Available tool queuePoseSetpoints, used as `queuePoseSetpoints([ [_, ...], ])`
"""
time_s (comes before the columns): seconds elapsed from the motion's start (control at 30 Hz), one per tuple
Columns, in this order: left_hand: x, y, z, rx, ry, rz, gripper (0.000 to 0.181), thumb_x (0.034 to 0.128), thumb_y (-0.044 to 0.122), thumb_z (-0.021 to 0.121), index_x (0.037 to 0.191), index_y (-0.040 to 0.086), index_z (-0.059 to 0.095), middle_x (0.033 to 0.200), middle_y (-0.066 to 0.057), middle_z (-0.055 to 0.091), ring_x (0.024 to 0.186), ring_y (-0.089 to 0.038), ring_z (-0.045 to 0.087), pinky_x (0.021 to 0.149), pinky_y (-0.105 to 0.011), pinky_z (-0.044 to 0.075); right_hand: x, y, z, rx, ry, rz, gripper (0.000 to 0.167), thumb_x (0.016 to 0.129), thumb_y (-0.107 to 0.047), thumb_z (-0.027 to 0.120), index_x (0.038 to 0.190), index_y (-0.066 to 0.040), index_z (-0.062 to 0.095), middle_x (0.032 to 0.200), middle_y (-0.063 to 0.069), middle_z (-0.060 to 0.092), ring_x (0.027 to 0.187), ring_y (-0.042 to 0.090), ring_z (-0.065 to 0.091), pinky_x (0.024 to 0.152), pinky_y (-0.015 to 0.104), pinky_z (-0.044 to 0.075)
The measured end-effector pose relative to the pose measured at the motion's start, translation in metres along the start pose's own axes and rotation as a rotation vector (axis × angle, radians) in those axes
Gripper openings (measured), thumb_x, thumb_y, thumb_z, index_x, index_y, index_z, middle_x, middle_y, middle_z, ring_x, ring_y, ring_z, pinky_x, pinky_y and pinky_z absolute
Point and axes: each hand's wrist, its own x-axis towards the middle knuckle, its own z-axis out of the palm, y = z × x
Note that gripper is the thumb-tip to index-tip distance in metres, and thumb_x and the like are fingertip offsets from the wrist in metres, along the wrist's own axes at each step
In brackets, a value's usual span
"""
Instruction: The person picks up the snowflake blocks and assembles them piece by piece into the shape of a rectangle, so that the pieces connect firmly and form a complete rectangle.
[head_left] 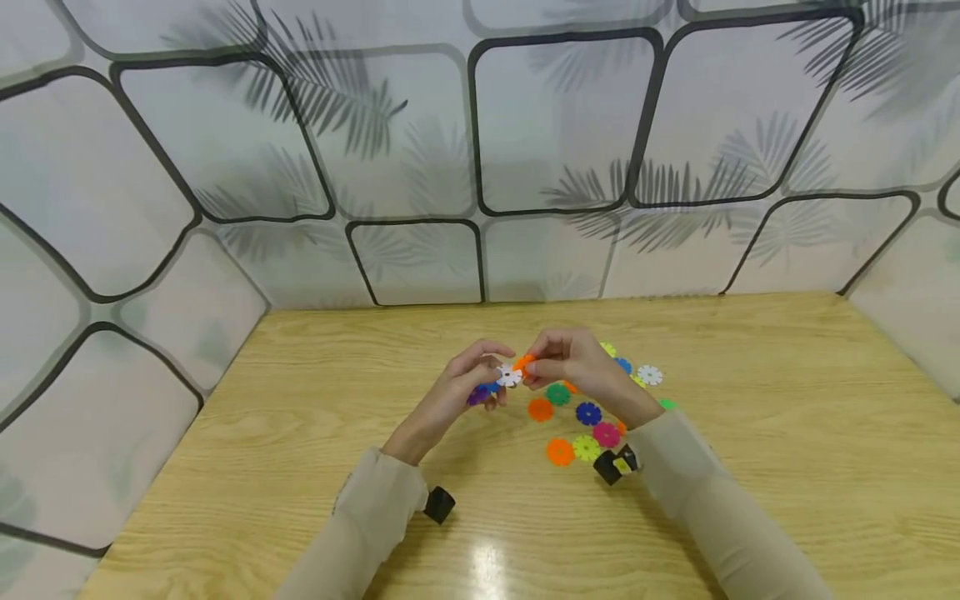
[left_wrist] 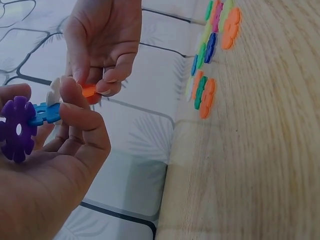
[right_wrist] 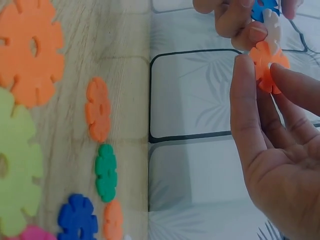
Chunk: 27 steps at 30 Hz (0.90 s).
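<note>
**Orange disc meets white disc between your hands**

Take the dark blue disc on the counter as your landmark. Your left hand is raised above the counter, to the left of it. That grip is narrow, its fingers bent round a joined chain: a purple disc, then a blue disc, then the white disc.

Your right hand is raised beyond the landmark, its grip narrow too, thumb and finger pinching the orange disc, which sits left of the landmark and farther from you. You cannot tell how deep its slot sits in the white disc's edge.

Left of the landmark and slightly beyond lies a green disc, with a loose orange disc farther left. A pink disc lies just nearer you, to its right; a yellow disc lies nearer still. A loose white disc lies beyond, to the right.
</note>
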Motion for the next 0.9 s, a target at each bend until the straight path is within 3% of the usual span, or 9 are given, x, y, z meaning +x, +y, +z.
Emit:
queuePoseSetpoints([
  [0.1, -0.001, 0.001, 0.000, 0.041, 0.018, 0.002, 0.036, 0.1057, 0.013, 0.044, 0.137, -0.005, 0.049, 0.089, -0.005, 0.057, 0.075, -0.022, 0.057, 0.067, -0.030, 0.047, 0.001, -0.003, 0.000, -0.035, -0.021, 0.000, 0.007, 0.098, 0.005, 0.060, 0.101, 0.010, 0.064, 0.094, 0.015, 0.071, 0.087, 0.040, 0.070, 0.082, 0.045, 0.058],
  [0.3, -0.001, 0.002, -0.003, 0.045, 0.113, 0.006, 0.031, 0.1053, 0.012, 0.045, 0.129, -0.004, 0.056, 0.087, -0.009, 0.058, 0.074, -0.021, 0.055, 0.068, -0.030, 0.047, 0.003, -0.010, -0.009, -0.080, -0.038, 0.057, 0.014, 0.099, -0.002, 0.062, 0.110, 0.008, 0.063, 0.102, 0.018, 0.069, 0.097, 0.050, 0.065, 0.088, 0.057, 0.054],
  [0.4, -0.002, 0.002, -0.004, 0.024, 0.134, 0.005, 0.030, 0.1053, 0.013, 0.046, 0.127, -0.005, 0.057, 0.086, -0.010, 0.059, 0.072, -0.019, 0.055, 0.067, -0.029, 0.047, 0.004, -0.006, -0.014, -0.100, -0.048, 0.067, 0.017, 0.099, -0.001, 0.062, 0.111, 0.011, 0.061, 0.101, 0.016, 0.070, 0.096, 0.049, 0.066, 0.087, 0.056, 0.054],
  [0.6, -0.004, 0.003, -0.005, 0.009, 0.168, -0.026, 0.031, 0.1078, 0.018, 0.045, 0.125, -0.003, 0.059, 0.084, -0.005, 0.060, 0.070, -0.016, 0.056, 0.067, -0.027, 0.048, 0.012, 0.007, -0.016, -0.167, -0.105, 0.074, 0.014, 0.096, 0.004, 0.062, 0.106, 0.014, 0.061, 0.103, 0.030, 0.067, 0.090, 0.047, 0.068, 0.080, 0.048, 0.059],
  [0.9, -0.004, 0.005, -0.005, 0.000, 0.175, -0.052, 0.033, 0.1102, 0.020, 0.040, 0.123, -0.002, 0.060, 0.086, -0.006, 0.060, 0.070, -0.014, 0.056, 0.066, -0.025, 0.048, 0.016, 0.017, -0.017, -0.275, -0.177, 0.173, 0.017, 0.092, 0.005, 0.066, 0.106, 0.014, 0.062, 0.099, 0.023, 0.071, 0.081, 0.029, 0.070, 0.072, 0.043, 0.060],
])
